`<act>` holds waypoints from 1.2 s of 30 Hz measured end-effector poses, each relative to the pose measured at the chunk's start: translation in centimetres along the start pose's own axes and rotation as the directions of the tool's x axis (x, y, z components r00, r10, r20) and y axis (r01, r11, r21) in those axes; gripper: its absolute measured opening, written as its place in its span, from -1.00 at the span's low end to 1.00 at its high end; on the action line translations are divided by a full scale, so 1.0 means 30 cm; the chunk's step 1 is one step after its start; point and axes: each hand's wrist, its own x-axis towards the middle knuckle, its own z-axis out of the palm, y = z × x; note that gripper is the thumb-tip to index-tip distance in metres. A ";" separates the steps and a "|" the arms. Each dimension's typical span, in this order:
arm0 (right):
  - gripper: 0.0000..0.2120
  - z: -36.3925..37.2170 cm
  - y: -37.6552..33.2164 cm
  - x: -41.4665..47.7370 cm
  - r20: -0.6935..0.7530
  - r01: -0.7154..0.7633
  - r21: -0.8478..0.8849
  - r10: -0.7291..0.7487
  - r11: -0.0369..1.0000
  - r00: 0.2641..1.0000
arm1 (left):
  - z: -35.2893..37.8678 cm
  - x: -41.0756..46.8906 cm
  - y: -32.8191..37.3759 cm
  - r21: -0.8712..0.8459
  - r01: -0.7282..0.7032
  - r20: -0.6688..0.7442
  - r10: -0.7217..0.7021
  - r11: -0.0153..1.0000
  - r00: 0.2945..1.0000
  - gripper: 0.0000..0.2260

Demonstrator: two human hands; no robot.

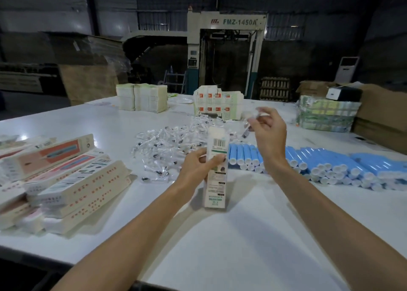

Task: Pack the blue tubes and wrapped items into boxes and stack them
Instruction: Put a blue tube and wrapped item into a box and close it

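My left hand (199, 167) grips a tall white printed box (216, 169) that stands upright on the white table (253, 235), its top end open. Above and to the right of that opening, my right hand (269, 132) pinches a clear wrapped item (253, 116) between its fingertips. Behind the box lies a loose heap of wrapped items (167, 145). Blue tubes (330, 165) with white caps are stacked in rows on the right. At the left lies a pile of closed boxes (66, 180).
Bundles of flat unfolded cartons stand at the back of the table (142, 96), (217, 103). A wrapped green bundle (326, 114) and brown cardboard cartons (383, 118) stand at the back right. A large machine (226, 55) is behind the table.
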 end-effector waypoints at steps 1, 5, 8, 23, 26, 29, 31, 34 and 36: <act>-0.78 -0.020 -0.041 0.004 -0.016 0.010 0.066 -0.008 0.998 1.000 | 0.007 -0.007 0.003 0.025 -0.026 0.042 0.025 0.999 0.999 -0.64; -0.74 -0.058 -0.147 -0.013 0.072 0.021 0.200 -0.036 0.979 0.997 | 0.030 -0.034 0.008 0.084 -0.110 0.163 0.095 0.990 0.982 -0.61; -0.74 -0.063 -0.167 -0.034 0.146 0.061 0.111 -0.077 0.992 0.986 | 0.044 -0.041 0.013 0.090 -0.144 0.192 0.124 0.986 0.973 -0.65; -0.80 -0.054 -0.128 -0.095 0.409 0.219 -0.341 -0.065 0.914 0.910 | 0.046 -0.052 0.018 0.024 -0.177 0.225 0.168 0.984 0.960 -0.69; -0.78 -0.065 -0.107 -0.121 0.447 0.233 -0.336 -0.063 0.913 0.892 | 0.044 -0.045 0.010 0.003 -0.159 0.197 0.155 0.987 0.968 -0.72; -0.68 -0.080 -0.075 -0.155 0.424 0.186 -0.264 -0.059 0.946 0.904 | 0.042 -0.040 0.000 -0.019 -0.134 0.171 0.136 0.991 0.976 -0.73; -0.66 -0.097 -0.054 -0.171 0.313 0.066 -0.196 -0.001 0.978 0.950 | 0.041 -0.043 -0.003 -0.035 -0.120 0.163 0.124 0.992 0.979 -0.68; -0.66 -0.116 -0.024 -0.200 0.328 -0.028 -0.129 0.069 0.991 0.942 | 0.046 -0.048 -0.008 -0.057 -0.122 0.160 0.130 0.991 0.978 -0.63; -0.61 -0.114 -0.011 -0.225 0.397 -0.013 -0.097 0.051 0.995 0.916 | 0.048 -0.047 -0.013 -0.088 -0.123 0.178 0.137 0.989 0.974 -0.61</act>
